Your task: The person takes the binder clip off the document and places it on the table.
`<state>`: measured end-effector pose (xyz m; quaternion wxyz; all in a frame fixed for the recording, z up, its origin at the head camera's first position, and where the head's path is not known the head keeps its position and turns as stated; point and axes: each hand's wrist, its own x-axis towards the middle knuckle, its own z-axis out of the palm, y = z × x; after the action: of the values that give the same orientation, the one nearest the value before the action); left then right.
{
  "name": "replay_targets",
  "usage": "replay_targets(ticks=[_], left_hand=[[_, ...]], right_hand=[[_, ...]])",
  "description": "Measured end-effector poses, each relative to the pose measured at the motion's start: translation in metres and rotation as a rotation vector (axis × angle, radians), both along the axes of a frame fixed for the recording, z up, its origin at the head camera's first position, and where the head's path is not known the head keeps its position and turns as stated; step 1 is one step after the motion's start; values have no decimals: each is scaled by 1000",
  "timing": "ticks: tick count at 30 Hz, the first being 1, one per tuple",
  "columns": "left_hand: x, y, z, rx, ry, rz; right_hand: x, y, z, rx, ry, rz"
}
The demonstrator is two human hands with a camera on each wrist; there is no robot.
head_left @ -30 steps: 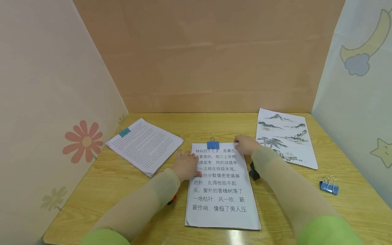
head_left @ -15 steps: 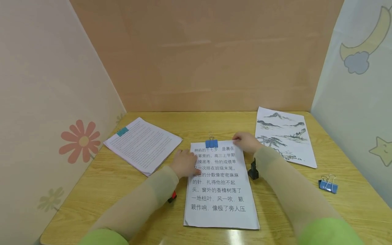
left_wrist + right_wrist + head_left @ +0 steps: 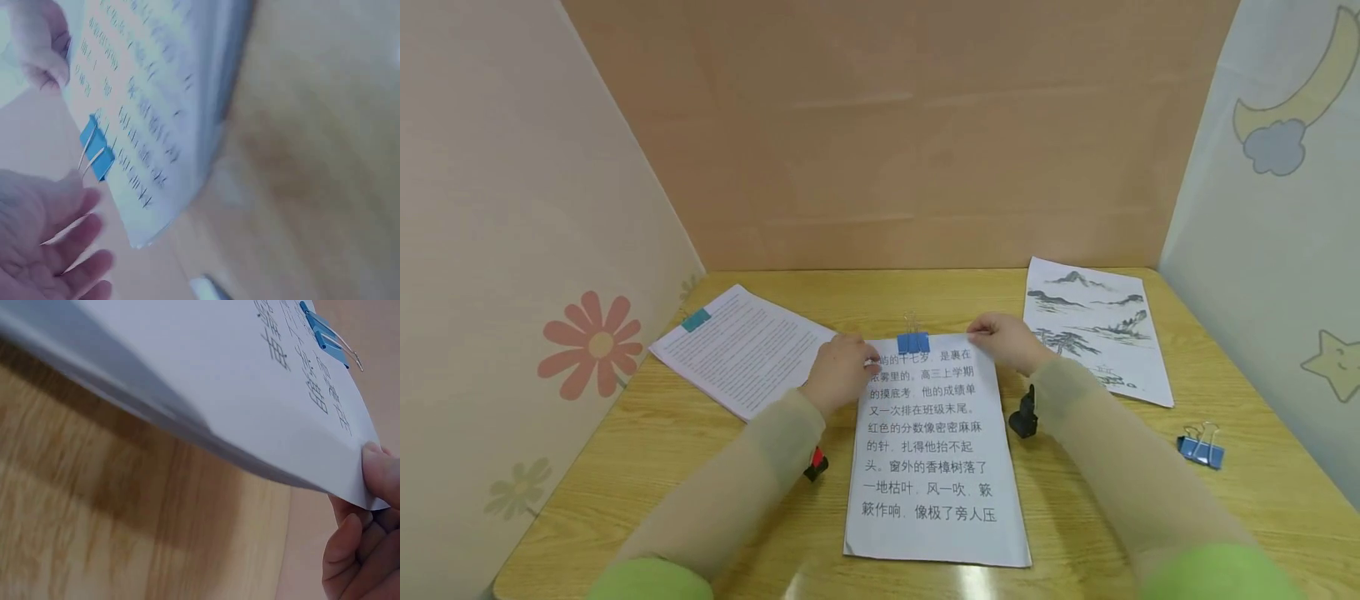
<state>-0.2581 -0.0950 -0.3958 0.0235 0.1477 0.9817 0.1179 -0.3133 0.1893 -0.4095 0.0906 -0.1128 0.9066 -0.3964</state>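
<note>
A stack of printed sheets [image 3: 936,537] lies at the middle of the table, a blue binder clip [image 3: 913,342] on its top edge with the wire handles pointing away. My right hand [image 3: 1006,340] pinches the stack's top right corner. In the right wrist view the thumb [image 3: 381,472] presses on top of the paper, the other fingers lie underneath, and that side is lifted off the table. Near the top left corner is my left hand [image 3: 838,375]. The left wrist view shows its fingers [image 3: 81,247] loosely bent and apart from the sheets, close to the clip's handles.
To the left lies another printed stack [image 3: 752,350] with a teal binder clip [image 3: 696,320]. A landscape drawing [image 3: 1093,312] lies at the back right. Nearer on the right is a loose blue binder clip [image 3: 1201,450]. Upright walls border the table's back and sides.
My left hand has come off the stack's left edge and moved up towards the top left corner. My right hand keeps its pinch, and the clipped top edge has risen slightly.
</note>
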Motion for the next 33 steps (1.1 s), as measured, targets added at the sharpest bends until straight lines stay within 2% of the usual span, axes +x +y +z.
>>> replay_targets(ticks=[3, 6, 12, 16, 20, 25, 28, 33], left_hand=[[-6, 1, 9, 138, 44, 52], [-13, 3, 19, 171, 12, 45], [-25, 7, 40, 225, -168, 33], [-30, 10, 57, 315, -291, 42], [-35, 13, 70, 444, -399, 47], [-37, 10, 79, 534, -485, 72], [-37, 7, 81, 585, -535, 86], [-37, 2, 86, 730, -603, 94]], right_hand=[[5, 3, 6, -20, 7, 11], [12, 4, 13, -44, 4, 13], [25, 4, 26, -90, -1, 4], [31, 2, 33, -112, 10, 14], [35, -2, 39, -135, 17, 26], [40, -7, 47, -137, 67, 32], [42, -10, 51, -127, 105, 29], [48, -16, 59, -116, 150, 8]])
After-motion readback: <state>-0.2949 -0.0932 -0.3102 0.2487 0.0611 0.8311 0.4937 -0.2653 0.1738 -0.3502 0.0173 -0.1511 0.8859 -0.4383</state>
